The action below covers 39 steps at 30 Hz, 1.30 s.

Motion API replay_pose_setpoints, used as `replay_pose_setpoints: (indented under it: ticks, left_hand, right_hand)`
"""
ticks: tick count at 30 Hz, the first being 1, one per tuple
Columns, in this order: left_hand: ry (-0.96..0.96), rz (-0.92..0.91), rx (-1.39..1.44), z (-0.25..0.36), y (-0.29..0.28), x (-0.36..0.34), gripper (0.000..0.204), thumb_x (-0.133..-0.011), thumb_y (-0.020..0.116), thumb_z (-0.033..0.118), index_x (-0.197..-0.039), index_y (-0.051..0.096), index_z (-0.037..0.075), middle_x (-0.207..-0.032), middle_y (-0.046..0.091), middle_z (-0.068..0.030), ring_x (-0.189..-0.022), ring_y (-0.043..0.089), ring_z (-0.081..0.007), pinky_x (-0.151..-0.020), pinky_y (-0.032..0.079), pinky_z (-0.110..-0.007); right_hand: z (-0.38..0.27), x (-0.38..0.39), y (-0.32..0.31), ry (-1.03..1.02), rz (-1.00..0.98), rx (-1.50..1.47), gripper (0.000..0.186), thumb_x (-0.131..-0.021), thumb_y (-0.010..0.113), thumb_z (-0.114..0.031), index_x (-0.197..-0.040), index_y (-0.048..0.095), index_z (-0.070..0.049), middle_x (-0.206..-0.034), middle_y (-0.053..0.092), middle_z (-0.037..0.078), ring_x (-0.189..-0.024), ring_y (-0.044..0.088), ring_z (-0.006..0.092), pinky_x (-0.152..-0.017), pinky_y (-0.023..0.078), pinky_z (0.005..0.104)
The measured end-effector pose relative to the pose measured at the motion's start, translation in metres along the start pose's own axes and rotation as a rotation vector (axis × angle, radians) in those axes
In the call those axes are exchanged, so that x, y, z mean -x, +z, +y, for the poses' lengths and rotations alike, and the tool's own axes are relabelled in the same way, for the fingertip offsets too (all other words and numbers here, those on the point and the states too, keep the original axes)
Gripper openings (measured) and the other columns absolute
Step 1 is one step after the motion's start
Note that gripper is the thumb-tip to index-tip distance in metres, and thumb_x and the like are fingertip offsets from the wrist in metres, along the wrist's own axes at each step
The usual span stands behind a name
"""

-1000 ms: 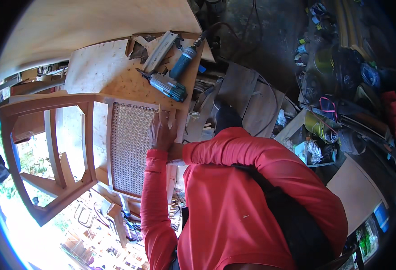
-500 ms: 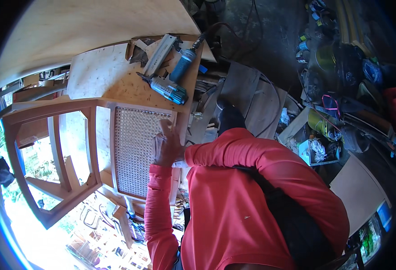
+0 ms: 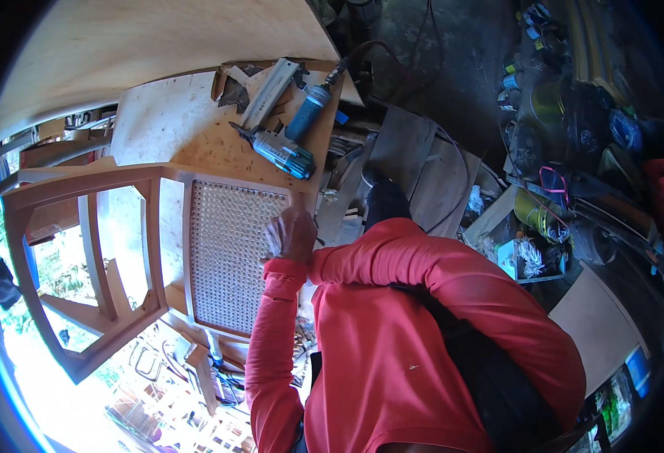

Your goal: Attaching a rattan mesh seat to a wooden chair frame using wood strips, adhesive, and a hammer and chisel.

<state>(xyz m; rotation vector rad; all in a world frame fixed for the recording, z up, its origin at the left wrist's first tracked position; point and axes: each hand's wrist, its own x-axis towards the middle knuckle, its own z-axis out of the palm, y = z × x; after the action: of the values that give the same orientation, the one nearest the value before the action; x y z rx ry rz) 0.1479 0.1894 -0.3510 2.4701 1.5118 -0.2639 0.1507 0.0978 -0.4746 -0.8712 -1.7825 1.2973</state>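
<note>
Cane panel (image 3: 230, 257), set within a wooden border (image 3: 188, 249), lies just left of the person's body, with the left hand (image 3: 293, 234) over its right edge. That hand's fingers are partly bent, one reaching up toward the upper right corner; whether anything is pinched there I cannot tell. The right forearm, in a red sleeve (image 3: 392, 253), crosses the body to meet the left wrist, and the right hand is hidden, so its grip cannot be told either.

The step in hand looks like close handwork along that edge; to my eye, the next move calls for light fingers and a steady border.

Left of the panel stands an open wooden frame (image 3: 153, 226). Beyond the panel is the workbench (image 3: 219, 147), where a nail gun (image 3: 306, 117) lies, its hose (image 3: 358, 51) leading away. Boards (image 3: 404, 143) lie to the right.
</note>
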Motion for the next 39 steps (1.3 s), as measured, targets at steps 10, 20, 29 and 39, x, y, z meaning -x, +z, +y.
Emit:
replay_pose_setpoints:
  ticks: [10,20,29,39]
  left_hand:
    - [-0.031,-0.101,-0.037,0.008,-0.002,-0.007,0.028,-0.089,0.061,0.009,-0.116,0.056,0.01,-0.075,0.071,-0.0262,-0.074,0.072,-0.0494,-0.064,0.054,-0.061]
    - [-0.127,-0.106,-0.001,0.012,-0.022,0.007,0.023,-0.086,0.064,0.005,-0.105,0.053,0.007,-0.081,0.072,-0.0234,-0.076,0.073,-0.0472,-0.063,0.054,-0.059]
    - [-0.434,0.598,1.069,-0.026,-0.08,0.114,0.026,-0.106,0.047,-0.003,-0.131,0.041,0.003,-0.097,0.071,-0.0138,-0.076,0.061,-0.0156,-0.069,0.05,-0.031]
    - [-0.889,1.561,0.69,-0.057,-0.067,0.266,0.022,-0.111,0.053,0.02,-0.127,0.053,0.004,-0.107,0.066,-0.0087,-0.094,0.062,-0.0158,-0.082,0.05,-0.027]
  right_hand:
    - [0.01,0.04,-0.032,0.061,-0.119,0.219,0.025,-0.099,0.061,-0.022,-0.12,0.07,-0.011,-0.123,0.072,0.009,-0.112,0.068,0.0262,-0.1,0.054,0.0427]
    - [0.002,0.041,-0.059,-0.013,-0.35,0.498,0.025,-0.098,0.06,-0.021,-0.119,0.071,-0.011,-0.124,0.071,0.01,-0.113,0.067,0.0269,-0.1,0.054,0.0421]
    - [-0.049,-0.056,-0.028,-0.023,-0.612,0.549,0.023,-0.097,0.06,-0.021,-0.113,0.072,-0.01,-0.127,0.066,0.014,-0.119,0.063,0.0297,-0.102,0.05,0.046]
    - [-0.103,-0.069,-0.035,-0.186,-0.322,0.318,0.024,-0.092,0.069,-0.009,-0.114,0.061,-0.002,-0.115,0.057,0.018,-0.088,0.069,0.0363,-0.072,0.059,0.0478]
